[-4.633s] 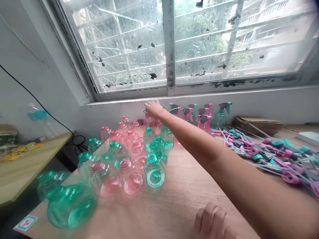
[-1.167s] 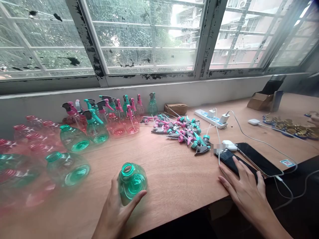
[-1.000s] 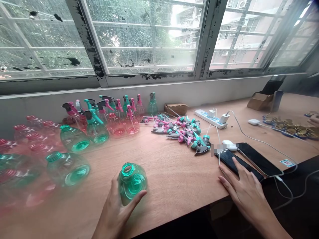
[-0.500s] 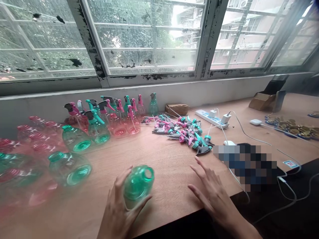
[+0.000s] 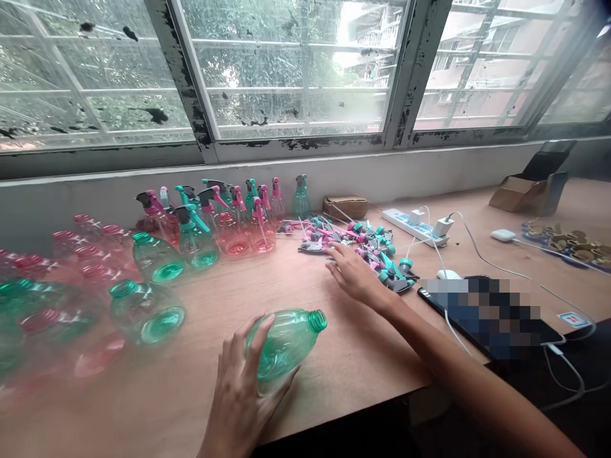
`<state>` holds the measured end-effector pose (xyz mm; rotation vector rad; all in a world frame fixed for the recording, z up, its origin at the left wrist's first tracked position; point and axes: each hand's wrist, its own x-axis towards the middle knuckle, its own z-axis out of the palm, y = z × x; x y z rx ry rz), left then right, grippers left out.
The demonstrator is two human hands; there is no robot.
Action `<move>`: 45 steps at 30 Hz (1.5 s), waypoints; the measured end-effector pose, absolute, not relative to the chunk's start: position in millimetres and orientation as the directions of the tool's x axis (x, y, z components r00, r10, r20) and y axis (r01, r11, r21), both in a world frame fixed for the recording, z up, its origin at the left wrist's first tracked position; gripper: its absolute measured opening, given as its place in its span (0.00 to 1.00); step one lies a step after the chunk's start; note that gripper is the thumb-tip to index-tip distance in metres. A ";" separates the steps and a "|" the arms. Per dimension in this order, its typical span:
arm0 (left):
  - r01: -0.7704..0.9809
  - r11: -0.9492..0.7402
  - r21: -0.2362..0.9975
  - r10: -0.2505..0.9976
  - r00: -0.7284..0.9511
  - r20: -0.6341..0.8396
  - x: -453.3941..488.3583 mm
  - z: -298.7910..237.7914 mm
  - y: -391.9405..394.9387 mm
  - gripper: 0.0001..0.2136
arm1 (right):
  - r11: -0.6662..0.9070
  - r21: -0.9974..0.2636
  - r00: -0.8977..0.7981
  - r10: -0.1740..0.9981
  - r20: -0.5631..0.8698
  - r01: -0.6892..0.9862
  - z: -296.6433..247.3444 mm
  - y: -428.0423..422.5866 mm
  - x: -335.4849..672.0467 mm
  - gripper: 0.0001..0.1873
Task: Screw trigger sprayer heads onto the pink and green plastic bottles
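My left hand (image 5: 243, 375) is wrapped round the base end of a clear green plastic bottle (image 5: 289, 346). The bottle is tilted, with its open threaded neck pointing right, and has no spray head on it. My right hand (image 5: 354, 273) stretches over the left part of a pile of trigger spray heads (image 5: 370, 242) in pink, teal and grey. Its fingers are extended, with the tips above or against the grey triggers; I cannot tell if they touch. Nothing shows in that hand, though its underside is hidden.
Headless pink bottles (image 5: 98, 254) and green bottles (image 5: 147, 315) crowd the left. Behind stand bottles with spray heads fitted (image 5: 193, 238). To the right are a white power strip (image 5: 413, 226) with cables, a tablet-like device (image 5: 477, 318), a cardboard box (image 5: 520, 191) and brass-coloured pieces (image 5: 568, 242).
My right hand has moved forward and left from the bare tabletop to the spray heads. My left hand has turned the green bottle so its neck points right. The view has shifted slightly.
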<state>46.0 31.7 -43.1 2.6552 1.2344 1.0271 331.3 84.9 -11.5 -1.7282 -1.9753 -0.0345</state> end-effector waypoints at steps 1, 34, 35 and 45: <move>0.667 -0.683 0.299 0.694 0.466 0.549 46.0 -43.2 31.7 0.34 | 0.171 -0.290 -0.054 0.927 0.371 0.942 -12.8 100.9 337.0 0.18; 0.636 -0.617 0.464 0.776 0.392 0.494 48.8 -49.8 32.5 0.38 | 0.012 -0.294 0.089 0.940 0.330 0.956 -62.2 -1.3 435.0 0.27; 0.618 -0.621 0.483 0.772 0.373 0.515 49.0 -51.1 33.0 0.40 | 0.025 -0.323 0.097 0.930 0.355 0.946 -60.7 -5.2 429.4 0.25; 0.594 -0.694 0.407 0.689 0.384 0.614 49.1 -51.3 33.6 0.33 | 0.170 -0.979 0.571 0.795 0.202 0.110 -2.1 -70.2 355.9 0.15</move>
